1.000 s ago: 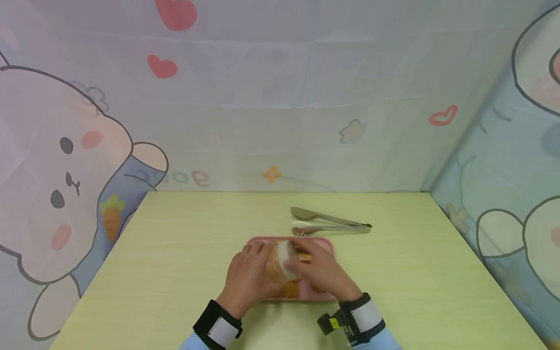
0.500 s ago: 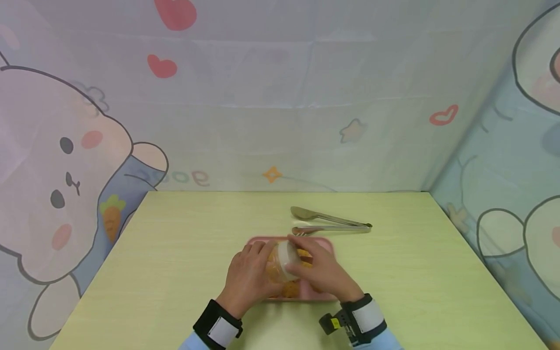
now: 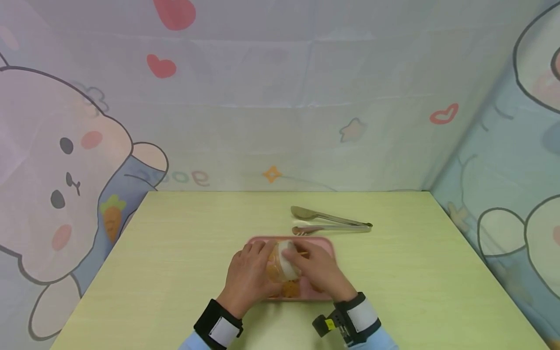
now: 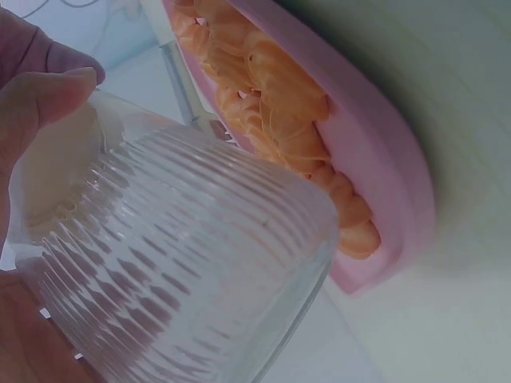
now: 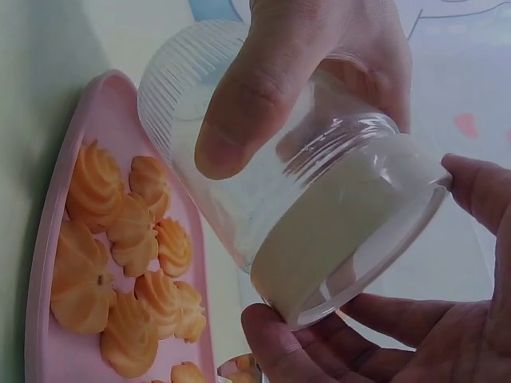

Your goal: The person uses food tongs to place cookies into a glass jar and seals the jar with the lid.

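Note:
A clear ribbed glass jar point(image 4: 200, 231) with a pale, whitish lid point(image 5: 343, 231) is held tilted over the tray, its lid end toward the right. The left hand point(image 3: 250, 272) grips the jar's body, its thumb lying along the glass in the right wrist view. On the lid's edge are the thumb and fingers of the right hand point(image 3: 323, 270), pinching it from opposite sides. Swirled golden cookies point(image 5: 84, 279) lie below on a pink tray point(image 3: 309, 292), which both hands partly cover in the head view. No cookies show inside the jar.
Metal tongs point(image 3: 308, 214), one end spoon-shaped and the other fork-like, lie spread just beyond the tray. The pale yellow table point(image 3: 175, 253) runs back to a cloth backdrop point(image 3: 245, 121) printed with cartoon animals and hearts.
The right hand's fingers and thumb have shifted round the lid, and its wrist has turned and moved slightly left. The left hand keeps its place on the jar.

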`<state>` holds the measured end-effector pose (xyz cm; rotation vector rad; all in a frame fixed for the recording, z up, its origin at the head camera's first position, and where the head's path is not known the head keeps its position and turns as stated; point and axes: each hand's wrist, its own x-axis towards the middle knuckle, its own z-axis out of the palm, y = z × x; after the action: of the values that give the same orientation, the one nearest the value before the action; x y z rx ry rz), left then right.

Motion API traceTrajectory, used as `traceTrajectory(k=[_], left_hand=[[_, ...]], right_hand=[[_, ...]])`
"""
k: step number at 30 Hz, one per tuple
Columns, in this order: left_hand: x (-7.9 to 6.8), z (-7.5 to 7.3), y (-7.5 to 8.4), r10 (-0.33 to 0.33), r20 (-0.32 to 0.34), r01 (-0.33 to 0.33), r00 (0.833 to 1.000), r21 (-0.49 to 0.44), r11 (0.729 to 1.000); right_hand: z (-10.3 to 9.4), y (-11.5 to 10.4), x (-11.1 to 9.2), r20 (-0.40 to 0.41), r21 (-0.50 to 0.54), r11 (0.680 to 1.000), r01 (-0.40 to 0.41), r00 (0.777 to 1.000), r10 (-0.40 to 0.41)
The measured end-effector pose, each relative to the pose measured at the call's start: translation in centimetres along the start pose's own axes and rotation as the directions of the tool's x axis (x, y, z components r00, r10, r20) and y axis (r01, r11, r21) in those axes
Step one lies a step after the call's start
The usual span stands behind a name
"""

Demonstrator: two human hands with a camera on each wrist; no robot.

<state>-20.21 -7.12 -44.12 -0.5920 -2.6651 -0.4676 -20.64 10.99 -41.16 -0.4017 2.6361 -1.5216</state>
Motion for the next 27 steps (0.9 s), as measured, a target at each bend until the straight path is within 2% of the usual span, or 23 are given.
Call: traceTrajectory(k=[5,8,12,17,23,27], left_hand=[[0.0,0.0,0.1,0.005,0.005,-0.005,1.000,0.012,1.000],[-0.1,-0.1,0.1,0.009,-0.002,-0.009,1.000,0.014,1.000],[-0.1,-0.1,0.1,0.012,-0.014,-0.012,1.000,-0.002,1.000],[-0.1,0.0,0.1,0.007,-0.019,-0.007,1.000,-0.009,1.000],[0.0,0.1,0.1,-0.007,0.008,0.007,1.000,-0.001,1.000],[0.1,0.0,0.0,-0.006,0.021,0.006,1.000,0.004,1.000]], right_hand=[[-0.4,0.1,-0.1,0.023,-0.008,1.000,0.007,1.000,-0.007],[-0.6,0.4,-0.1,0.053,-0.022,0.997,0.076,0.996,-0.074],[-0.9,0.9,-0.1,0.098,0.004,0.984,0.177,0.979,-0.177],[-1.1,1.4,-0.1,0.119,0.037,0.973,0.226,0.966,-0.229],[-0.9,1.1,0.0,0.103,0.024,0.976,0.216,0.971,-0.217],[-0.5,0.5,0.1,0.042,-0.068,0.993,0.097,0.995,-0.094]])
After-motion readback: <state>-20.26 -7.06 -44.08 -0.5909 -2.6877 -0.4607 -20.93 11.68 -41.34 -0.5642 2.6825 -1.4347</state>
